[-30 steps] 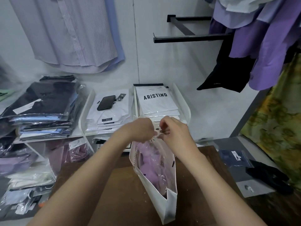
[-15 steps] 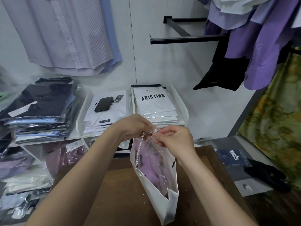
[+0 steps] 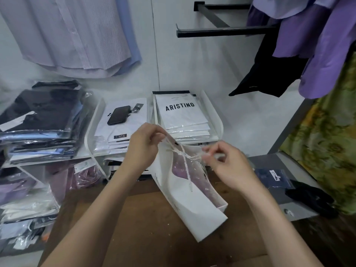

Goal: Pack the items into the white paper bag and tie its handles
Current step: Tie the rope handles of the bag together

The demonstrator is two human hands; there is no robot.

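Observation:
A white paper bag (image 3: 194, 205) stands tilted on the brown wooden table (image 3: 150, 228), its mouth facing me. Inside it lies a purple garment in clear plastic wrap (image 3: 192, 174). A white twisted rope handle (image 3: 185, 157) crosses the bag's mouth and hangs down into it. My left hand (image 3: 144, 143) pinches the bag's top edge and the rope at its left. My right hand (image 3: 227, 162) pinches the other end of the rope at the right, blurred by motion.
White trays behind the table hold stacked packed shirts, one marked ARISTINO (image 3: 181, 114), another with a black phone (image 3: 119, 115) on top. Dark packed shirts (image 3: 38, 120) pile at the left. Purple shirts hang from a black rack (image 3: 221, 31) at the upper right.
My hands have drawn apart, the right one moving right and pulling the rope across the bag's mouth. The bag has tipped more to the left.

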